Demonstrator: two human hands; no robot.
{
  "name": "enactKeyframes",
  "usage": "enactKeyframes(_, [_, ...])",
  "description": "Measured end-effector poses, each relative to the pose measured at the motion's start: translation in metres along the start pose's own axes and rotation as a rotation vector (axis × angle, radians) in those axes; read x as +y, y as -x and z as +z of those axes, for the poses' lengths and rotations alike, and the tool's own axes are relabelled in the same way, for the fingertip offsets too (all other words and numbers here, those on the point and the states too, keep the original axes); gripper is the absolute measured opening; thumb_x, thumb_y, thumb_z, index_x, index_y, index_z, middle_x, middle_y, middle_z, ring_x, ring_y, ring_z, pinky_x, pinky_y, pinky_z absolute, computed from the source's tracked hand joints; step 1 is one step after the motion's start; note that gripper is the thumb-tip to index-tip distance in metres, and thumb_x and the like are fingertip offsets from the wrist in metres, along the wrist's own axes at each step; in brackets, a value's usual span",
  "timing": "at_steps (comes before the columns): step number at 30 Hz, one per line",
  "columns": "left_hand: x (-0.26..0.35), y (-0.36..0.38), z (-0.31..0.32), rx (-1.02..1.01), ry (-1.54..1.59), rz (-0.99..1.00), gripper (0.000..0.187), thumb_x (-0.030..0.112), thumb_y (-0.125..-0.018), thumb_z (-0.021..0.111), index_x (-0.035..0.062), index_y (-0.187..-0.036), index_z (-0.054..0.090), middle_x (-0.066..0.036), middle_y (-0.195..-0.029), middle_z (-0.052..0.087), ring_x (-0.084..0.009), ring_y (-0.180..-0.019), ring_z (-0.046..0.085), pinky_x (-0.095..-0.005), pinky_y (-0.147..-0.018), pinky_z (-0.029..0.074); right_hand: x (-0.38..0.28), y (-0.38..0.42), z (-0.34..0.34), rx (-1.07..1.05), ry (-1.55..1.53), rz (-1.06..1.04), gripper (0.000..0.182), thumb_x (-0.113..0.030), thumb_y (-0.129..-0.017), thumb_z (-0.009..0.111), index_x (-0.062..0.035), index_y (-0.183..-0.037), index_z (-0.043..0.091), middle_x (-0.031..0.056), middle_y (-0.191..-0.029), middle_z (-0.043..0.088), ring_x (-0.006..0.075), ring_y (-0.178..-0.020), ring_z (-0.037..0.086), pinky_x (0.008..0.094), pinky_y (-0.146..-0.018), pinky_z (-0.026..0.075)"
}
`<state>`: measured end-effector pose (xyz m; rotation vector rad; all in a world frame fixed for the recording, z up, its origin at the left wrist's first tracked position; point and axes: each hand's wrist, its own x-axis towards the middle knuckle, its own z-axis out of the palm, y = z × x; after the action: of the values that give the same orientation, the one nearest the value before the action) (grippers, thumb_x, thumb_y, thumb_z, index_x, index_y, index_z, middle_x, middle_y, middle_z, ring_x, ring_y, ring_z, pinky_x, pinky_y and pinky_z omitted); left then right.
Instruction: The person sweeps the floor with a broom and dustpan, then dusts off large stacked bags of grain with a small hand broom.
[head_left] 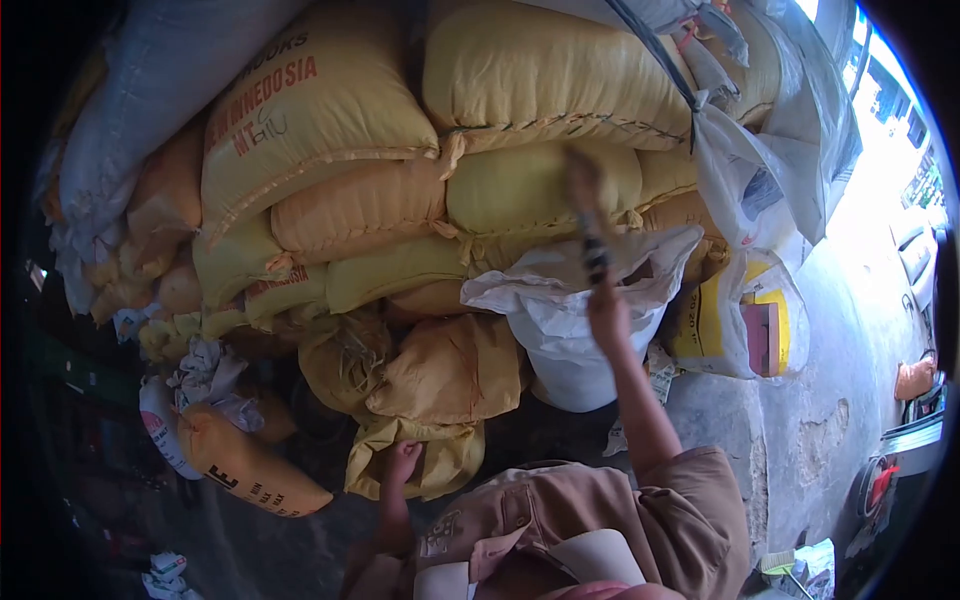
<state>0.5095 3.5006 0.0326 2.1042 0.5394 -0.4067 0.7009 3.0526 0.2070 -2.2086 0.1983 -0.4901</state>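
My right hand [607, 308] is closed round the dark, banded handle of a long tool [590, 225] with a brownish head. Motion blurs that head, so its exact kind cannot be made out. The tool points up and away, above the mouth of an open white sack [575, 335] and in front of a stacked yellow sack [545, 185]. Lower down, my left hand [403, 460] has its fingers curled at the rim of an open yellow sack [460, 465]. What lies inside that sack is in shadow.
Filled sacks [545, 75] are piled high ahead. An orange sack [250, 465] lies at the left. To the right, a yellow and white bag [735, 315] stands on the worn concrete floor [835, 340]. A white plastic bag [750, 190] hangs from a dark strap.
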Motion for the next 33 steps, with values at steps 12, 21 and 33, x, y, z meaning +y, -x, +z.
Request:
enactKeyframes(12, [-0.098,-0.017,-0.05,0.02,0.016,-0.068,0.038,0.032,-0.077,0.06,0.0021,-0.101,0.058,-0.014,-0.092,0.061,-0.0234,-0.085,0.059,-0.0324,-0.075,0.045,-0.037,0.021,0.04,0.043,-0.209,0.056,0.059,-0.01,-0.078,0.055,-0.0138,-0.131,0.03,0.0116,-0.078,0.055,0.0189,-0.069,0.052,0.0304,-0.06,0.043])
enactKeyframes(21, [-0.097,-0.014,-0.075,-0.14,-0.073,-0.204,0.042,0.033,-0.077,0.06,0.0003,-0.103,0.055,-0.014,-0.095,0.06,-0.0244,-0.088,0.058,-0.0336,-0.075,0.046,-0.156,0.111,0.132,-0.643,-0.113,-0.174,0.049,-0.015,-0.075,0.056,-0.0109,-0.122,0.042,0.016,-0.078,0.059,0.0227,-0.07,0.057,0.0345,-0.063,0.045])
enactKeyframes(33, [-0.324,0.042,-0.073,-0.255,-0.216,-0.108,0.039,0.034,-0.079,0.054,0.0007,-0.099,0.058,-0.015,-0.097,0.06,-0.029,-0.091,0.057,-0.0381,-0.081,0.043,-0.174,0.076,0.197,-0.287,-0.12,-0.219,0.054,-0.016,-0.08,0.055,-0.0085,-0.129,0.034,0.0138,-0.084,0.059,0.0203,-0.074,0.057,0.0334,-0.065,0.045])
